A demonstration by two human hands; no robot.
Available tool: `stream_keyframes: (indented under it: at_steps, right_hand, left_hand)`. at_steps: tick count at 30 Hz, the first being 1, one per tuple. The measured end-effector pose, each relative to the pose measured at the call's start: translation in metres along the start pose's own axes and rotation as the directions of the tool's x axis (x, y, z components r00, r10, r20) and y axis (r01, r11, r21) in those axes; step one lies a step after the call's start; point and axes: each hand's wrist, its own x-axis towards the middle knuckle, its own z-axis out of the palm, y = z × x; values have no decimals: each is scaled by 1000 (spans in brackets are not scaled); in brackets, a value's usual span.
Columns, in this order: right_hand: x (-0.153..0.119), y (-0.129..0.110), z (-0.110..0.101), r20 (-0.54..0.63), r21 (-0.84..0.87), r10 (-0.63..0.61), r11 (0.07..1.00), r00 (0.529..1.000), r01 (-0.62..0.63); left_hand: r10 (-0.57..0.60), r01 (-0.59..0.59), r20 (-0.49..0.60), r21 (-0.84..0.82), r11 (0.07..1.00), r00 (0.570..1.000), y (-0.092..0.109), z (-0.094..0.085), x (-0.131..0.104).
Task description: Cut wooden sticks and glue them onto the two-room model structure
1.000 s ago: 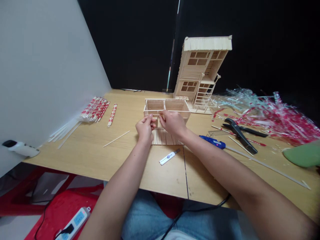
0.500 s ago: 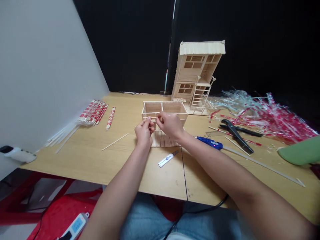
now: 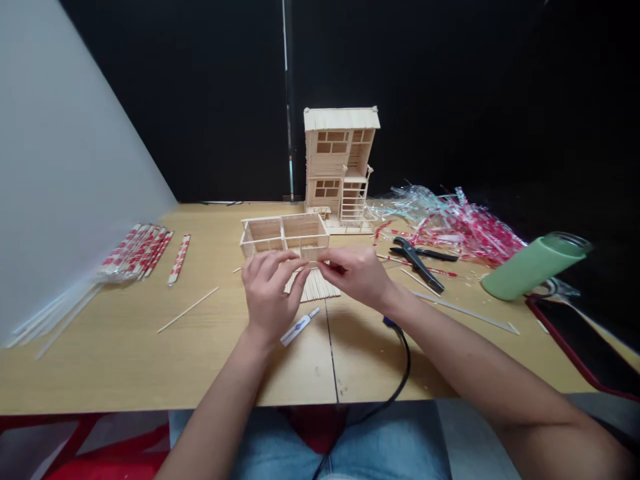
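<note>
My left hand [image 3: 270,290] is closed in a pinch at the front of a small open-topped stick structure [image 3: 263,230]. Opposite it, my right hand [image 3: 356,273] pinches too, its fingertips close to the left ones. Whatever sits between the fingertips is too small to make out. Below the hands, a mat of parallel wooden sticks [image 3: 320,288] projects from the structure's front; both hands partly cover it. A white-handled small tool [image 3: 299,327] lies on the table by my left wrist. A blue tool's end [image 3: 390,323] with a black cable shows under my right forearm.
A two-storey stick house [image 3: 333,157] stands behind. To the left lie wrapped chopsticks [image 3: 135,253], clear glue sticks [image 3: 60,313] and a loose stick [image 3: 187,310]. Rightward are black-handled cutters [image 3: 420,267], wrapper scraps [image 3: 465,223], a green bottle [image 3: 530,267] and a phone [image 3: 590,340].
My view has swung right, bringing the bottle and phone further in. Both hands have moved nearer me from the structure's front top edge, fingertips still close together.
</note>
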Motion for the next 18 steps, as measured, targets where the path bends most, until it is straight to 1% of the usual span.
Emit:
stream_keyframes:
  at_steps: [1, 2, 3, 5, 7, 9, 14, 16, 18]
  right_hand:
    - [-5, 0, -5, 13, -29, -12, 1000, 1000, 12]
    - [-10, 0, -8, 24, -54, -16, 998, 1000, 17]
    - [-14, 1, -11, 34, -74, -15, 997, 999, 18]
    - [-22, 2, -15, 51, -101, -8, 995, 999, 13]
    - [-28, 5, -18, 63, -108, 1, 994, 998, 6]
    - [-35, 8, -19, 74, -102, 12, 995, 997, -4]
    - [-46, 15, -22, 67, -19, 21, 1000, 998, -20]
    - [-48, 24, -27, 99, 14, 68, 997, 993, -70]
    - [-52, 44, -36, 141, -13, 176, 984, 974, -176]
  left_hand:
    - [65, -67, 36, 53, 996, 997, 4, 2, 3]
    - [105, -111, 69, 82, 990, 992, 8, 5, 5]
    - [127, -136, 100, 87, 987, 987, 11, 8, 7]
    - [142, -149, 152, 39, 988, 978, 16, 13, 8]
    - [141, -138, 188, -28, 990, 972, 19, 17, 7]
    - [142, -132, 215, -61, 989, 966, 22, 19, 6]
    - [146, -136, 255, -58, 989, 956, 25, 31, 5]
    - [110, -90, 285, -80, 993, 952, 25, 38, 6]
    - [33, 8, 323, -126, 992, 946, 24, 46, 7]
